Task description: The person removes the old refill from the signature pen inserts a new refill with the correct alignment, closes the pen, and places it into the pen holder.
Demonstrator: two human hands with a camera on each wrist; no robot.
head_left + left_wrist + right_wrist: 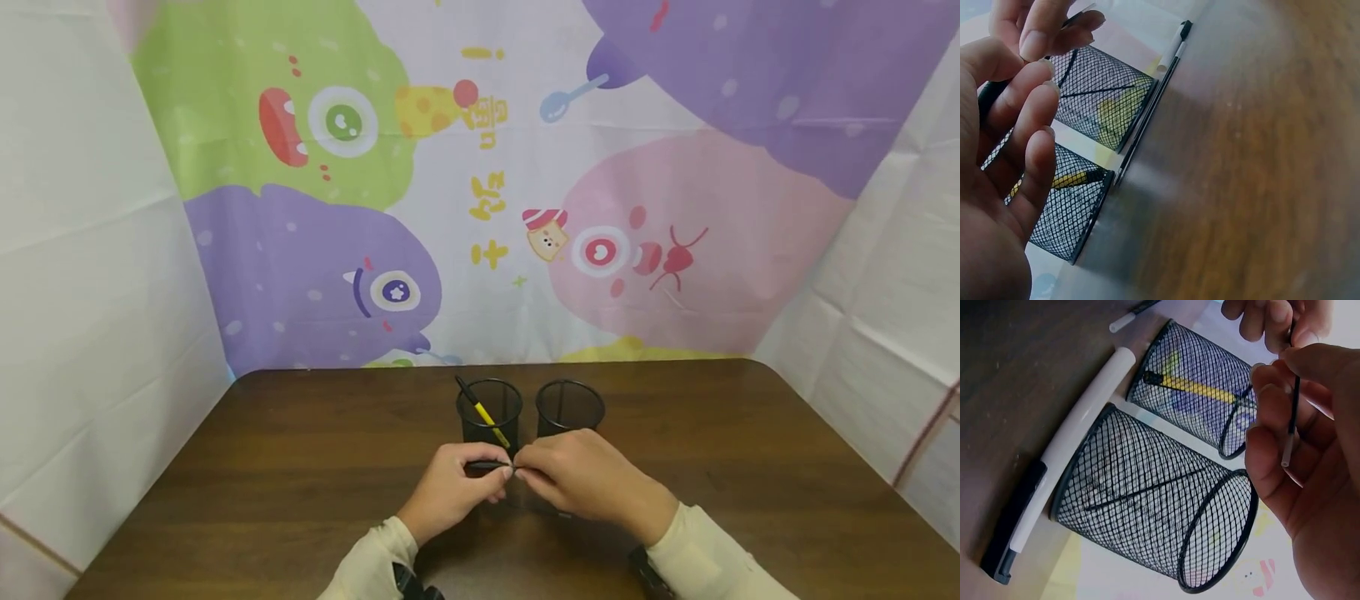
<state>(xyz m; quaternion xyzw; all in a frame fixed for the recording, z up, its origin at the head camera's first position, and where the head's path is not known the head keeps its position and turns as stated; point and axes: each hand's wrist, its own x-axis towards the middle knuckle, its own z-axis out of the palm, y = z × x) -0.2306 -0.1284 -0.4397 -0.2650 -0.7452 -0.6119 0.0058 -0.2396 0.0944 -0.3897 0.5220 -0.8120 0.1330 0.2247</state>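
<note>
Black pen barrel (478, 466) pinched by left hand (455, 486) | refill (1294, 415) by right hand (588, 475) | probably joining or separating; next needs steady alignment

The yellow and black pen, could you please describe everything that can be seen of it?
The slim pen has a yellow barrel with black ends and looks plastic. It leans inside the left black mesh cup, its upper end poking above the rim, its lower end near the base. Only the cup appears to touch it.
</note>
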